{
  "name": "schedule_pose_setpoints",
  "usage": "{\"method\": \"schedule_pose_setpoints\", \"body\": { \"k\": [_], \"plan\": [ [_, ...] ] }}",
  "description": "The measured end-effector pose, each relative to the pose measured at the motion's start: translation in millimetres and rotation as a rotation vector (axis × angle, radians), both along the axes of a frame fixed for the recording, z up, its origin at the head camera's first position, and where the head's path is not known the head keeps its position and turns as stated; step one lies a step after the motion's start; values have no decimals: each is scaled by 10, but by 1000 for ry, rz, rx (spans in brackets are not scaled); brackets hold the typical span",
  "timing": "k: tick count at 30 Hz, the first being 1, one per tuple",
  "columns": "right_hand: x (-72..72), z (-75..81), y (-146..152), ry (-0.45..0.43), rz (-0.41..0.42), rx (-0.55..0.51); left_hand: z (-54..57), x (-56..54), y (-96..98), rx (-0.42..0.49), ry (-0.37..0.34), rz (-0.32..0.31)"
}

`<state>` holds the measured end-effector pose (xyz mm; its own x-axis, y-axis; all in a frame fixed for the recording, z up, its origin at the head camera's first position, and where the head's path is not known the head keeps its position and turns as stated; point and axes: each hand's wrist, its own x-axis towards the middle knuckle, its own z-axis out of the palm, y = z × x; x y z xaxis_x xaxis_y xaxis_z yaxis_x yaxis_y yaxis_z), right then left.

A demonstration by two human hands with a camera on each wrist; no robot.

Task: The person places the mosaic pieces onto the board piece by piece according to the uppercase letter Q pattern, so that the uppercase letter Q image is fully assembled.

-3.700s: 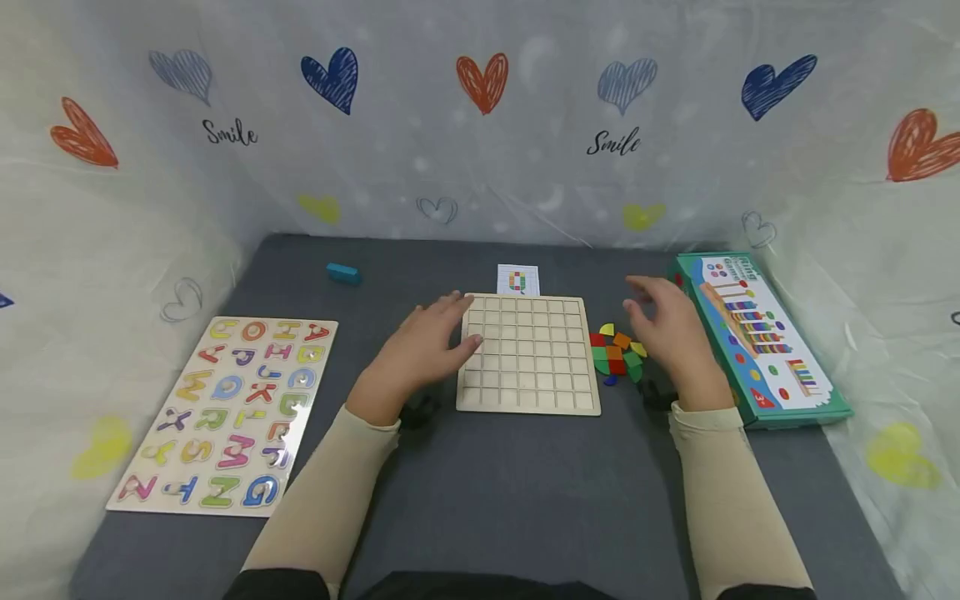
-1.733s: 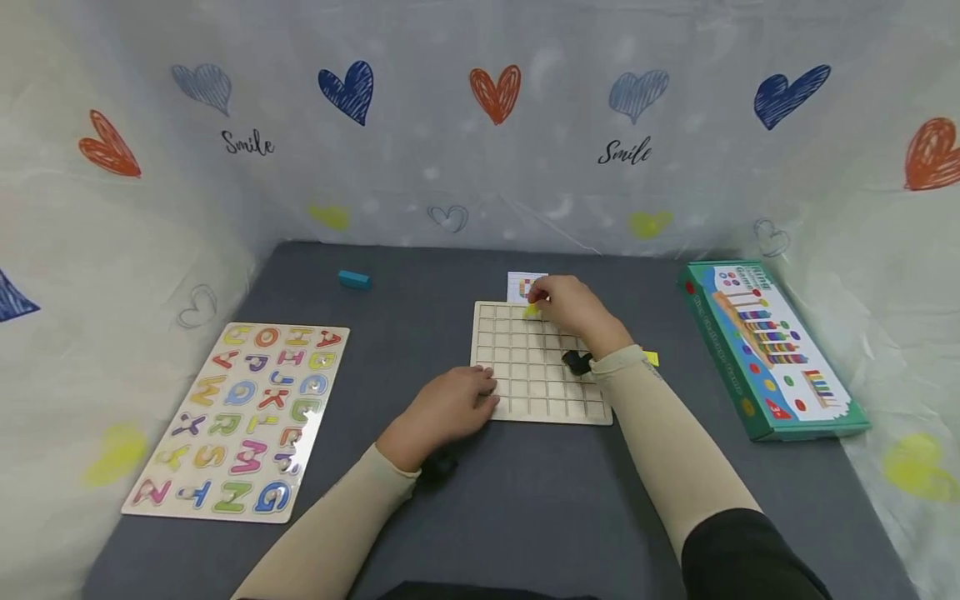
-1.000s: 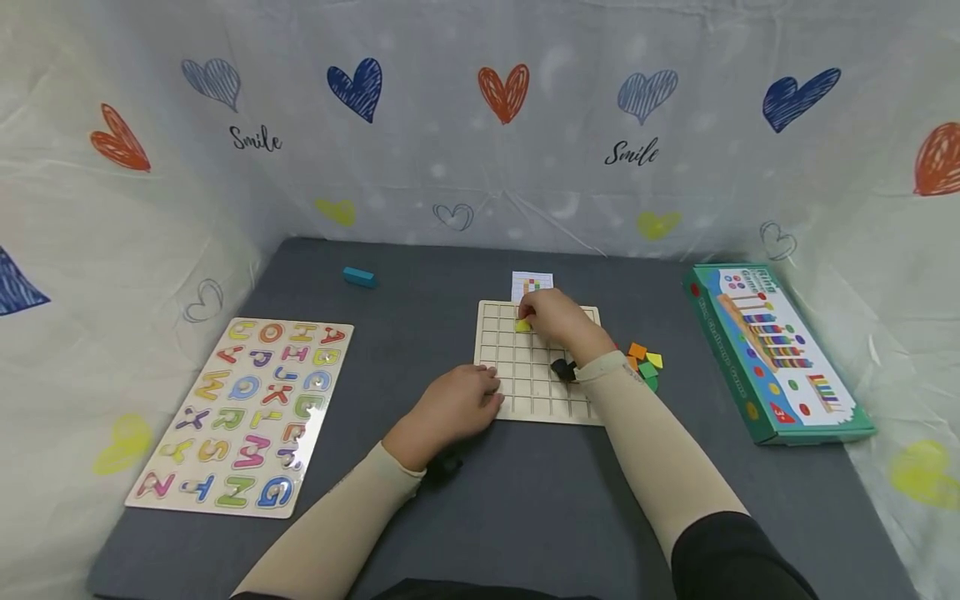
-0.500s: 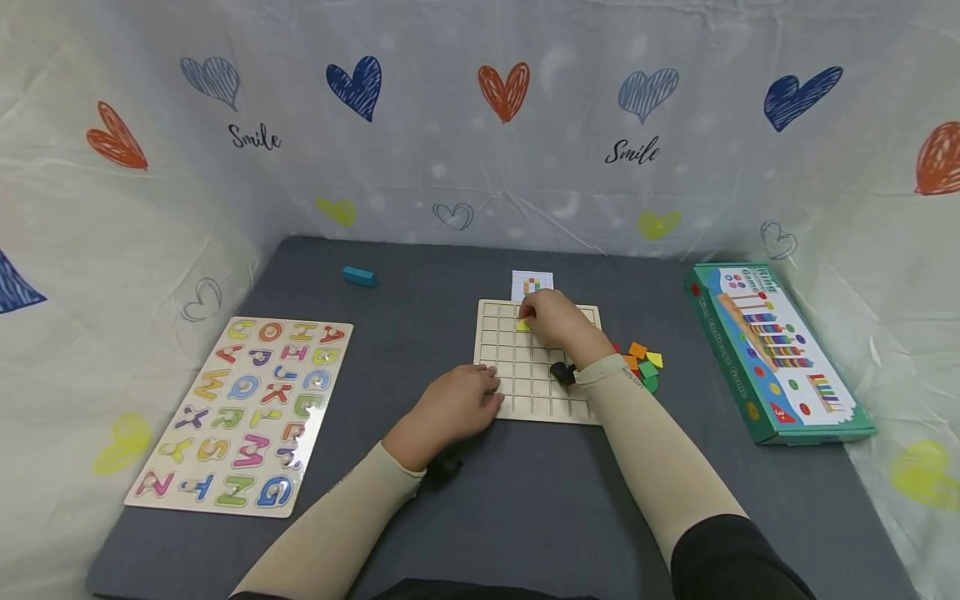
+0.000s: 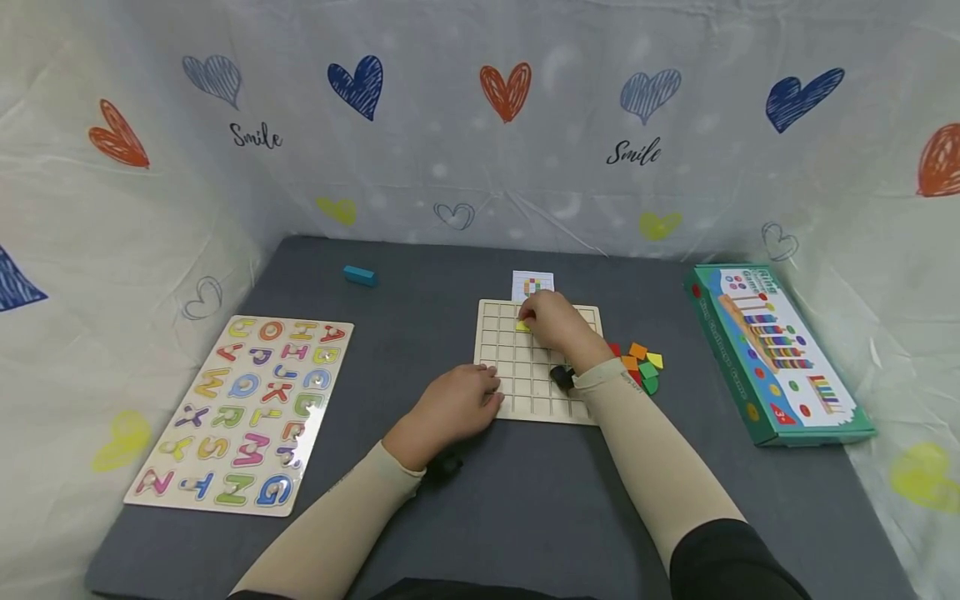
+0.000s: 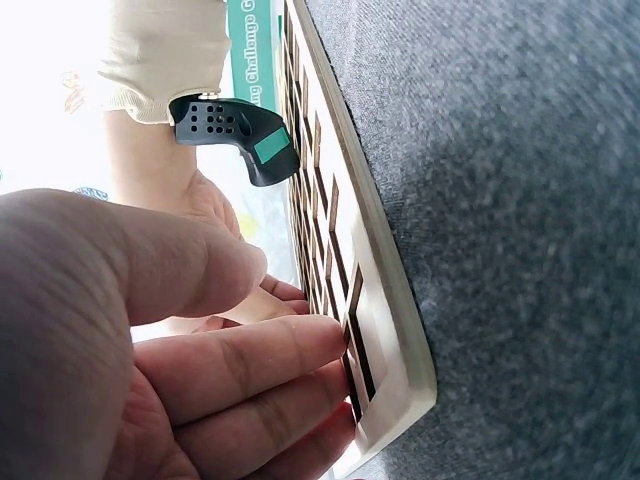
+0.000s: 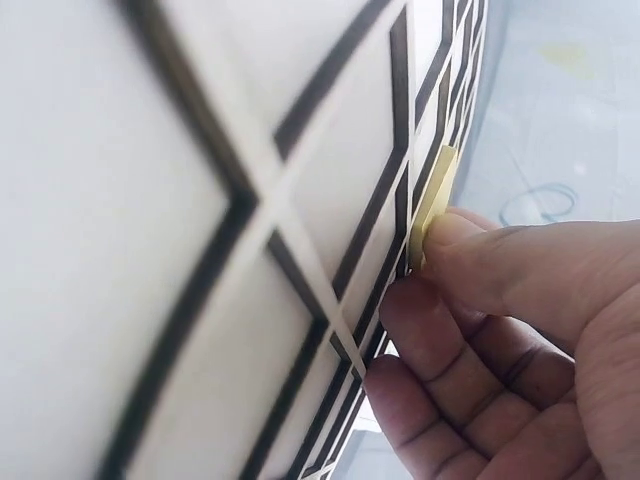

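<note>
A pale wooden grid board (image 5: 517, 387) lies mid-table. My left hand (image 5: 452, 408) rests at its left edge, with the fingertips on the grid in the left wrist view. Over the board's upper part, my right hand (image 5: 555, 321) pinches a small yellow piece (image 7: 436, 205) between thumb and fingers. In the right wrist view, that piece stands right at the grid's ridges, partly hidden by the thumb. A small picture card (image 5: 527, 278) with a coloured square pattern sits behind the board. Loose red, orange, green and yellow pieces (image 5: 647, 369) lie to its right, partly behind my right sleeve.
An alphabet puzzle board (image 5: 251, 400) lies on the left of the grey table. A blue block (image 5: 360, 276) is at the back left. On the right lies a green game box (image 5: 783, 350). A printed curtain (image 5: 420, 150) surrounds the table's back and sides.
My right hand went from beside the loose pieces to the board's upper part with the yellow piece. My left hand came down on the board's left edge. Both have barely moved over the last second.
</note>
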<state>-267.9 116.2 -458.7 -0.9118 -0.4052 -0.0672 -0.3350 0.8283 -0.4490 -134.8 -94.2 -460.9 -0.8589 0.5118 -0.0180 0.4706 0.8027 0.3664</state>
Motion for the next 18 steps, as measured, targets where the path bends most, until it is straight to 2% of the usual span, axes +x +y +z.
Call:
{"method": "schedule_pose_setpoints", "body": {
  "k": [7,18],
  "plan": [
    [-5,-32,8,11,-2,-23,30,14,0,3,5,-8],
    [32,-10,46,-2,-8,-49,-9,-14,13,-11,15,-1]
  ]
}}
